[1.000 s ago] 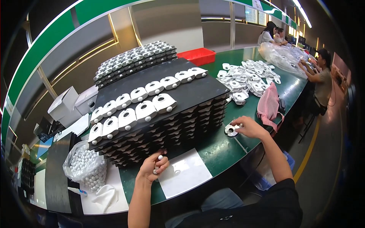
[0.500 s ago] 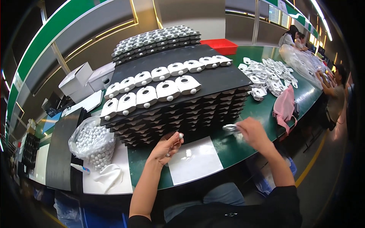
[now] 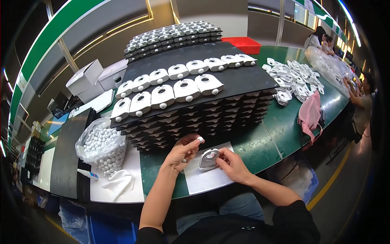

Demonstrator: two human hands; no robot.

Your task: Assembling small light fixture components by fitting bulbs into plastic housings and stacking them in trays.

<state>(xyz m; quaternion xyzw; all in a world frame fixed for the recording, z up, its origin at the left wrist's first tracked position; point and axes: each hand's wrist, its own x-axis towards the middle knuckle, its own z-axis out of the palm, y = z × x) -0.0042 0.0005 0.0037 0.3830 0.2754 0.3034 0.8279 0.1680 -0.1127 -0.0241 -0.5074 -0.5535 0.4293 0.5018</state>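
Between the thumb and index finger of my left hand (image 3: 181, 155) is a small white ball (image 3: 200, 139); another white ball (image 3: 184, 160) shows under its curled fingers. My right hand (image 3: 235, 166) pinches a white plastic housing (image 3: 209, 159) with a round opening, tilted above a white sheet (image 3: 209, 179). The two hands are close together but apart. Just beyond them rises a stack of black trays (image 3: 195, 122). On its top board lie two rows of similar white housings (image 3: 163, 96), with white balls at their front edges.
To the left stands a clear bag of white balls (image 3: 101, 146), beside a white cloth (image 3: 120, 184) and a glue-like tube (image 3: 87, 174). Loose housings (image 3: 294, 79) are heaped at right, near a pink cloth (image 3: 310, 116). A red bin (image 3: 243, 44) sits behind; other people work far right.
My right hand has come left with the housing, from the table's right side to over the white sheet beside my left hand. The left hand still holds its ball. The view has shifted slightly.
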